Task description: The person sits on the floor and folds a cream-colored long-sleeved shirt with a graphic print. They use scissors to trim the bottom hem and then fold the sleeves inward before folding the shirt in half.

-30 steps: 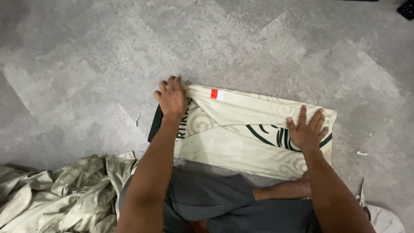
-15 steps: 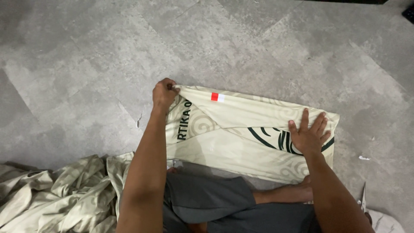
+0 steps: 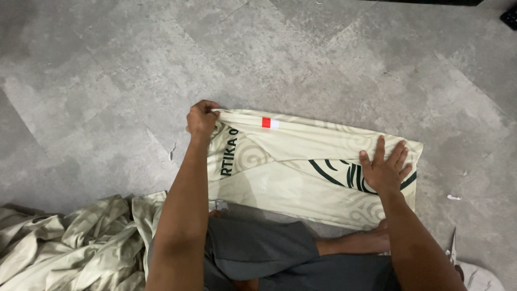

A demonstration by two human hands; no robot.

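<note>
The left hand (image 3: 202,119) is clamped on the far left corner of a cream patterned shirt (image 3: 291,167), lifting its edge off the grey floor (image 3: 107,81). The right hand (image 3: 385,171) lies open, fingers spread, flat on the shirt's right end. More cream fabric (image 3: 70,245) is heaped below-left of the left hand.

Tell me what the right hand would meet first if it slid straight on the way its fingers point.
The right hand lies flat on the folded cream shirt, fingers pointing away from the person. It would probably cross the shirt's far edge, then meet only bare grey floor.
</note>
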